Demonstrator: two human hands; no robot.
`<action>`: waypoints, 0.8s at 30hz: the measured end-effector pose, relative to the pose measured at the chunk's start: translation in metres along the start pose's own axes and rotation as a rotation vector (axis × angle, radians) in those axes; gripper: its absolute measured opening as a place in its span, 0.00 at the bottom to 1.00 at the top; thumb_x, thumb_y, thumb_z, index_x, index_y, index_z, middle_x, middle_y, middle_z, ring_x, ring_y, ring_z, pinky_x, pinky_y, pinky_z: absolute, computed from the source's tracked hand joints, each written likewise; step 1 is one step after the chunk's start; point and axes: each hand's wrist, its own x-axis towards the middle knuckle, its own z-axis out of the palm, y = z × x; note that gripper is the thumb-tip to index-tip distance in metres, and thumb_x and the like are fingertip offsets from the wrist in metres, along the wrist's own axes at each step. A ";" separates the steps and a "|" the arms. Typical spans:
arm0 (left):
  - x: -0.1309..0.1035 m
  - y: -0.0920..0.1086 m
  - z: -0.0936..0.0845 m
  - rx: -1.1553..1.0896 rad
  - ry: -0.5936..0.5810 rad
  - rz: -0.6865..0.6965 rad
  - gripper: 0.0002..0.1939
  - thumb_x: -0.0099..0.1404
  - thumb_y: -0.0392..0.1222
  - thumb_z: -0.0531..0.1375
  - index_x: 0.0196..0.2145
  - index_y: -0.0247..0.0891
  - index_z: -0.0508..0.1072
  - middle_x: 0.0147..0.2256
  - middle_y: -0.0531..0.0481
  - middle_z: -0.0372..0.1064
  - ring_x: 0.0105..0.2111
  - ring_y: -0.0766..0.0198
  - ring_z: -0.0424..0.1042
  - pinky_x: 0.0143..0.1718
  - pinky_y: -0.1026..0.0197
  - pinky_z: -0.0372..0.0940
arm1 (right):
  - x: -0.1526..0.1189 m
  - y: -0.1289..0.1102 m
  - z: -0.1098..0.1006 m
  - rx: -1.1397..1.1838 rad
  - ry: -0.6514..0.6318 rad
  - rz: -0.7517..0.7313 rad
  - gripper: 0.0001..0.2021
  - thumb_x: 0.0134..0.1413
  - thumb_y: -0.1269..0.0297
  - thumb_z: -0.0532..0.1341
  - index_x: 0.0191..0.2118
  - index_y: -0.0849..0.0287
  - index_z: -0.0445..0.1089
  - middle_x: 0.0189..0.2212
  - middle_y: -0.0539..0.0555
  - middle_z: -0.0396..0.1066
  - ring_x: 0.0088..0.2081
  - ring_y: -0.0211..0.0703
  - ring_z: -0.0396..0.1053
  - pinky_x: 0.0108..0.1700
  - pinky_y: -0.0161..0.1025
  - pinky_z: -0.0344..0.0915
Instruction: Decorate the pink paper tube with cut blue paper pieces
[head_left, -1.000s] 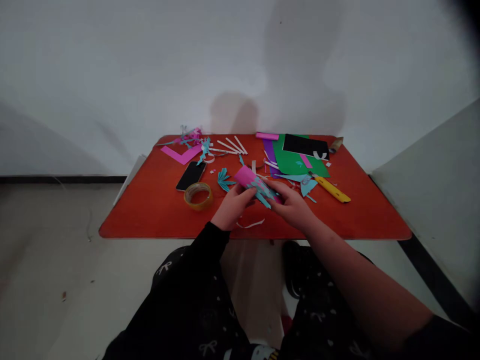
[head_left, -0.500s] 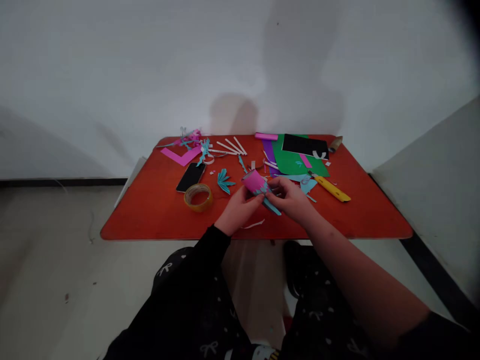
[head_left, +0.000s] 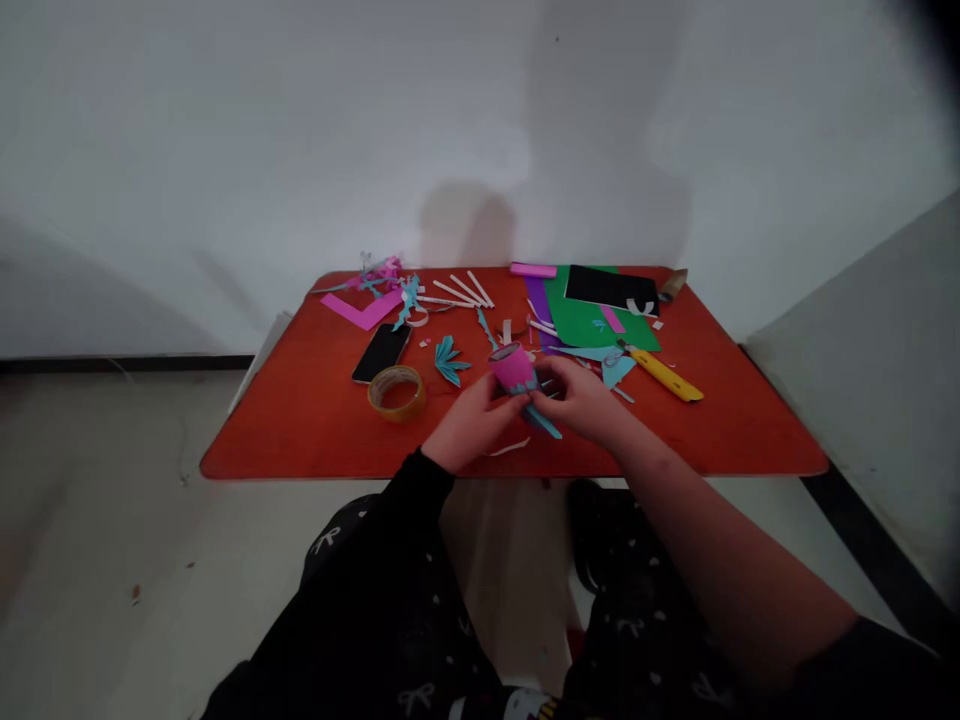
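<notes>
Between my two hands is a small pink paper tube (head_left: 514, 368) with a jagged light-blue band round its lower part. My left hand (head_left: 478, 410) is closed on its left and lower side. My right hand (head_left: 576, 396) grips it from the right, fingers at the blue band. The tube's round opening faces up and shows a grey inside. Below the hands a light-blue strip (head_left: 543, 422) slants down to the right. A folded blue paper fan (head_left: 450, 362) lies left of the tube.
On the red table (head_left: 300, 430) are a tape roll (head_left: 397, 393), a phone (head_left: 382, 353), white sticks (head_left: 471, 290), pink paper (head_left: 363, 312), green paper (head_left: 574, 325), a black sheet (head_left: 611, 291) and a yellow cutter (head_left: 664, 374). A wall stands behind.
The pink tube has tipped more upright, showing more of its opening. Both hands have shifted slightly with it.
</notes>
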 end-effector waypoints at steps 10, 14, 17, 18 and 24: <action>-0.004 0.004 -0.002 0.055 0.031 -0.013 0.24 0.68 0.46 0.64 0.59 0.38 0.72 0.59 0.41 0.74 0.60 0.50 0.72 0.62 0.49 0.65 | 0.005 0.010 0.002 0.159 -0.066 -0.003 0.17 0.50 0.64 0.68 0.48 0.57 0.73 0.44 0.56 0.80 0.39 0.47 0.79 0.41 0.43 0.76; -0.006 0.004 -0.003 0.065 0.049 -0.013 0.24 0.68 0.49 0.64 0.59 0.39 0.72 0.59 0.42 0.74 0.59 0.49 0.73 0.62 0.49 0.65 | 0.006 0.011 0.003 0.256 -0.097 -0.005 0.18 0.52 0.62 0.68 0.50 0.56 0.73 0.46 0.56 0.80 0.44 0.49 0.79 0.45 0.45 0.76; -0.006 0.008 -0.005 0.096 0.072 -0.003 0.24 0.68 0.49 0.64 0.59 0.39 0.73 0.59 0.42 0.74 0.60 0.49 0.72 0.62 0.49 0.64 | 0.007 0.012 0.002 0.333 -0.125 0.018 0.18 0.54 0.61 0.69 0.51 0.55 0.74 0.48 0.55 0.80 0.46 0.49 0.79 0.47 0.45 0.76; -0.007 0.009 -0.005 0.113 0.075 0.010 0.24 0.68 0.49 0.64 0.59 0.40 0.73 0.59 0.42 0.74 0.60 0.49 0.72 0.63 0.49 0.64 | 0.007 0.012 0.001 0.355 -0.130 0.026 0.18 0.54 0.60 0.69 0.51 0.55 0.74 0.48 0.55 0.80 0.46 0.49 0.79 0.47 0.45 0.76; -0.007 0.011 -0.006 0.125 0.114 0.047 0.25 0.65 0.46 0.67 0.58 0.37 0.73 0.59 0.40 0.74 0.60 0.49 0.72 0.64 0.49 0.63 | 0.006 0.013 -0.001 0.514 -0.165 0.062 0.21 0.55 0.58 0.70 0.54 0.55 0.75 0.53 0.56 0.79 0.54 0.53 0.76 0.54 0.47 0.74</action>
